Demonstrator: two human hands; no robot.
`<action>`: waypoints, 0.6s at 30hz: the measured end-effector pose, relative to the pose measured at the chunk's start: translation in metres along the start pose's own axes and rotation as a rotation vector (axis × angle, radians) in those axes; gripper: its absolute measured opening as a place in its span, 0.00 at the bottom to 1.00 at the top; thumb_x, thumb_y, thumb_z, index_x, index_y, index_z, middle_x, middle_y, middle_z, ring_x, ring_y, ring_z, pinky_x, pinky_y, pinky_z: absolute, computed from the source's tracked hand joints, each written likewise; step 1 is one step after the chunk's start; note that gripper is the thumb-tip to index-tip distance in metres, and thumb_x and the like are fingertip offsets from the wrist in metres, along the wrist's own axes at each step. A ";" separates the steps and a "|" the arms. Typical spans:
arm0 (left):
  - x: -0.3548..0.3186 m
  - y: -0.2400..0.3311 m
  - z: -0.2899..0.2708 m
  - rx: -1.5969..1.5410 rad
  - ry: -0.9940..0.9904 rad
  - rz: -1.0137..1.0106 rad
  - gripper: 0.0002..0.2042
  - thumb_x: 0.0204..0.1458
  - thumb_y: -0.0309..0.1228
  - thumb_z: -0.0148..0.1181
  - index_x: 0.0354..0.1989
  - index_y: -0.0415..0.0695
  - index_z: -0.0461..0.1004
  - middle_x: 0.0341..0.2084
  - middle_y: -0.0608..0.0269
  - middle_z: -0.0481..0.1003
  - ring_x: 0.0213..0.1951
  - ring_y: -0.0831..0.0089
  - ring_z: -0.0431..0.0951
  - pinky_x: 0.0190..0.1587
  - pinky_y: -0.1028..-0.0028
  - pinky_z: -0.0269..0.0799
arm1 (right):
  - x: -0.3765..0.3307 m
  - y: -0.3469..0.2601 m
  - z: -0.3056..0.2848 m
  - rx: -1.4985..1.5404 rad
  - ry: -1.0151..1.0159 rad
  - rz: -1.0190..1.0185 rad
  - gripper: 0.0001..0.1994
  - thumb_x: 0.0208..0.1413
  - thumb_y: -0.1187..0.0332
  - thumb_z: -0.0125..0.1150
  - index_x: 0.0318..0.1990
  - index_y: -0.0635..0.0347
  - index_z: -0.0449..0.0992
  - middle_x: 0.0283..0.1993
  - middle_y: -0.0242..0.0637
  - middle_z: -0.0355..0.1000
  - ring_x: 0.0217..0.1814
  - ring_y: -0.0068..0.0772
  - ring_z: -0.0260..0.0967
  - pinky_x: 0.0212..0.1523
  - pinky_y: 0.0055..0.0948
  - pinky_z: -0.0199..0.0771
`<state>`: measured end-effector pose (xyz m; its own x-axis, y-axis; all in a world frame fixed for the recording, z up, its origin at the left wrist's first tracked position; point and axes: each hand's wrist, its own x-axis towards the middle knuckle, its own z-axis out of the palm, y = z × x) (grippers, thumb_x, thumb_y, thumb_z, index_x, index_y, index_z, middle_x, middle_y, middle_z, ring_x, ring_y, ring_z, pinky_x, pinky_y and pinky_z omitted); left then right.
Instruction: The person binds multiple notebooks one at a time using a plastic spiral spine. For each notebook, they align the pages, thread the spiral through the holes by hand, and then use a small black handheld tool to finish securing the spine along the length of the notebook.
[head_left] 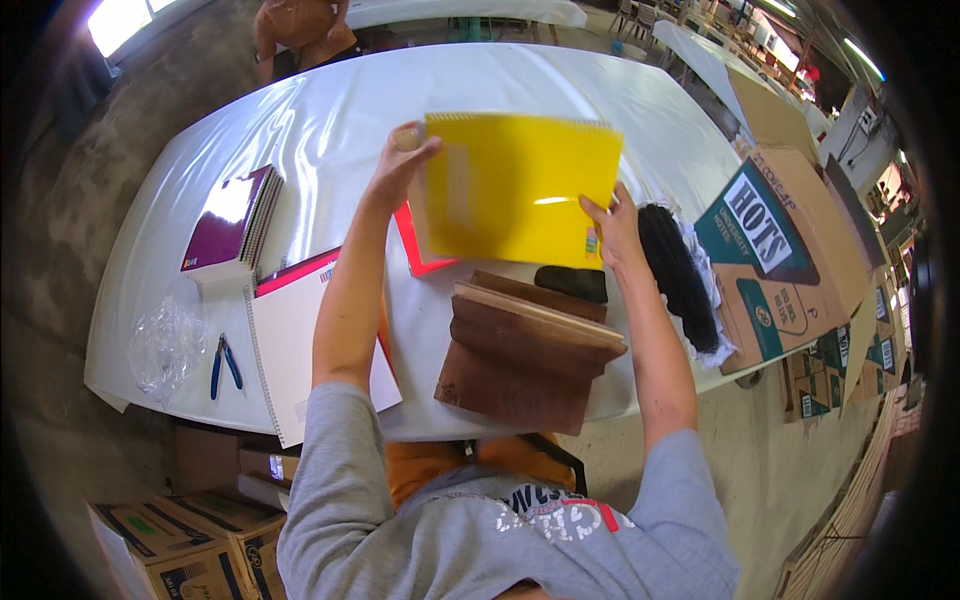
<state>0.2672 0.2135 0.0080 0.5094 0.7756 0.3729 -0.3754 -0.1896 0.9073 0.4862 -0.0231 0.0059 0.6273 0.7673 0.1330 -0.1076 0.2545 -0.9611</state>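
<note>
Yellow spiral notebook (520, 190) is being held up above the white table (330, 110), gripped at its left edge by the left hand (400, 165) and at its lower right corner by the right hand (612, 225); both hands are closed on the cover. Brown wooden boards (525, 350) are being stacked at the near table edge, overhanging it slightly. Open table room is being left at the far side. A purple notebook stack (232, 220), blue pliers (224, 362) and crumpled plastic (165, 345) are lying near the left edge. A large cardboard box (790, 260) is sitting right of the table; contents cannot be told. Smaller cartons (190, 545) are standing on the floor, shut.
</note>
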 end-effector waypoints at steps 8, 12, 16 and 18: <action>-0.057 0.169 0.040 -0.087 -0.197 0.139 0.20 0.43 0.31 0.66 0.43 0.38 0.68 0.37 0.60 0.74 0.38 0.71 0.76 0.41 0.73 0.71 | -0.038 -0.085 0.022 -0.038 -0.069 -0.486 0.19 0.47 0.75 0.62 0.47 0.62 0.62 0.43 0.38 0.68 0.41 0.26 0.67 0.40 0.22 0.69; -0.107 0.209 0.050 -0.056 -0.200 0.208 0.20 0.43 0.31 0.66 0.44 0.38 0.68 0.36 0.61 0.75 0.38 0.72 0.76 0.41 0.73 0.71 | -0.113 -0.130 0.013 -0.156 -0.262 -0.314 0.19 0.50 0.71 0.59 0.48 0.64 0.63 0.43 0.39 0.69 0.39 0.26 0.68 0.36 0.22 0.70; -0.157 0.198 0.052 -0.094 -0.135 0.279 0.18 0.40 0.27 0.67 0.40 0.35 0.70 0.34 0.61 0.75 0.36 0.74 0.75 0.40 0.74 0.71 | -0.193 -0.112 -0.003 -0.287 -0.133 -0.288 0.13 0.53 0.70 0.57 0.44 0.68 0.68 0.38 0.36 0.71 0.34 0.24 0.68 0.34 0.22 0.69; -0.185 0.181 0.051 0.145 -0.096 0.292 0.18 0.35 0.22 0.69 0.37 0.35 0.71 0.32 0.60 0.75 0.34 0.75 0.75 0.38 0.75 0.72 | -0.226 -0.093 -0.001 -0.303 -0.018 -0.366 0.13 0.54 0.72 0.56 0.45 0.68 0.68 0.39 0.36 0.71 0.35 0.22 0.68 0.35 0.22 0.69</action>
<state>0.1446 0.0044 0.1136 0.4694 0.6172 0.6315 -0.4056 -0.4845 0.7751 0.3556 -0.2208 0.0646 0.5680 0.6699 0.4781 0.3499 0.3292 -0.8770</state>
